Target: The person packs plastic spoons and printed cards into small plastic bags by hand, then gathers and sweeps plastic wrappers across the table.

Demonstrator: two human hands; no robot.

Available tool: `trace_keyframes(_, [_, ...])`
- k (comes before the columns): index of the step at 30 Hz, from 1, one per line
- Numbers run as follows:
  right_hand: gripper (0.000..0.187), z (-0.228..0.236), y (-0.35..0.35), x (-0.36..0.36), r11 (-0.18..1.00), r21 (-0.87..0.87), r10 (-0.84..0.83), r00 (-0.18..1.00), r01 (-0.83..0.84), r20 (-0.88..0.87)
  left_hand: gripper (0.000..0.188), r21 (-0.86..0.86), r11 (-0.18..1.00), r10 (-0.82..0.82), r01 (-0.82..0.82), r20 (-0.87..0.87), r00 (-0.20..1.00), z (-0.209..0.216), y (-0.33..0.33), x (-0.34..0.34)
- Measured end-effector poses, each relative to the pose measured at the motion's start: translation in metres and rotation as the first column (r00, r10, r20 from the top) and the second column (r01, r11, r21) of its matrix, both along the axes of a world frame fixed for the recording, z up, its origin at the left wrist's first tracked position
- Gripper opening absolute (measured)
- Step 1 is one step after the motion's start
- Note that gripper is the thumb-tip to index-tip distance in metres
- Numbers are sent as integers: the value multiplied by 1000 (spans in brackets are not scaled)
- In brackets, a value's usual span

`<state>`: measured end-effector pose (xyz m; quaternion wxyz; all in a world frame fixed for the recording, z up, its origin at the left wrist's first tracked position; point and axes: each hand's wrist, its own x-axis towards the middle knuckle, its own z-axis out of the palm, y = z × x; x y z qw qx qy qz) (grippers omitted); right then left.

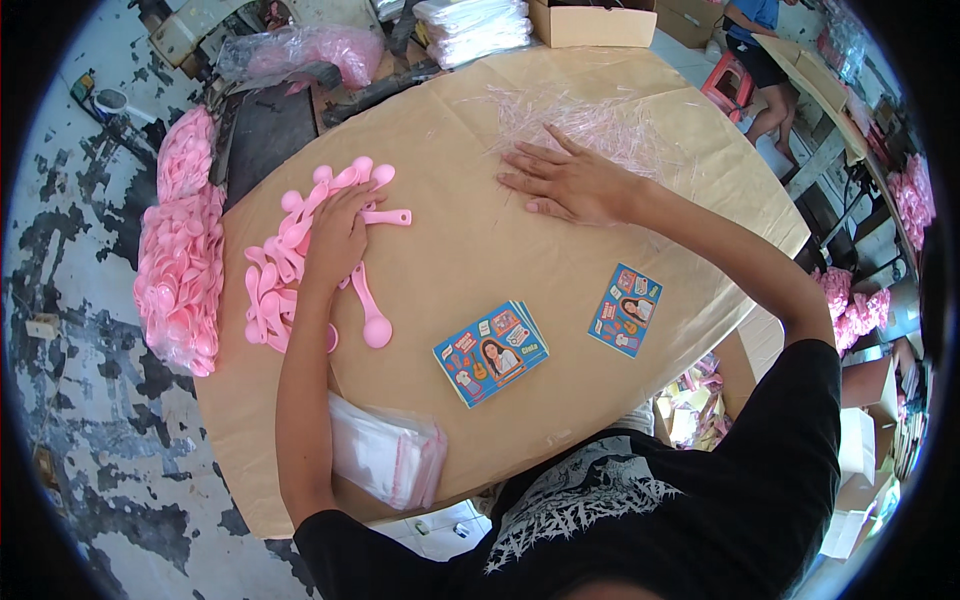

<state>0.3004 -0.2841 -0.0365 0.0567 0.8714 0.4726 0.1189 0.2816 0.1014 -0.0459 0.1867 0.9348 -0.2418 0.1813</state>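
Note:
My left hand [342, 232] rests on a loose heap of pink plastic spoons [268, 305] at the left of the table, its fingers stretched over them. One spoon [374, 312] lies apart, just below that hand. My right hand [560, 180] is open and palm down, with fingers spread at the near edge of a pile of thin clear plastic strips [570, 125]. Between my arms sits a stack of blue printed cards [490, 355]. A single blue card [626, 310] lies to its right. Clear plastic bags [385, 455] are stacked by my left forearm.
Brown paper covers the table [440, 270]. Big clear bags of pink spoons [180, 285] stand along its left edge. A cardboard box [595, 25] and stacked clear packets [475, 30] are at the back. Another person [760, 50] is near a red stool [730, 85] at far right.

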Motion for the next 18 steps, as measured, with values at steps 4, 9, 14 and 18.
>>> trace_keyframes(4, [58, 4, -29, -1, 998, -36, -60, 998, 60, -3, 36, -28, 1000, -2, 1, -31, 1000, 3, 2, -1])
trace_keyframes(9, [60, 20, -61, -47, 994, -53, -98, 988, 92, -118, 37, -39, 999, 3, -5, -36, 999, 4, -6, 2])
trace_keyframes(14, [65, 32, -80, -76, 991, -116, -82, 978, 61, -191, 36, -31, 999, 16, -17, -38, 999, 4, 1, 1])
trace_keyframes(18, [68, 25, -99, -59, 996, -49, -82, 986, 76, -148, 37, 1, 999, 40, -40, -34, 999, 7, -5, -1])
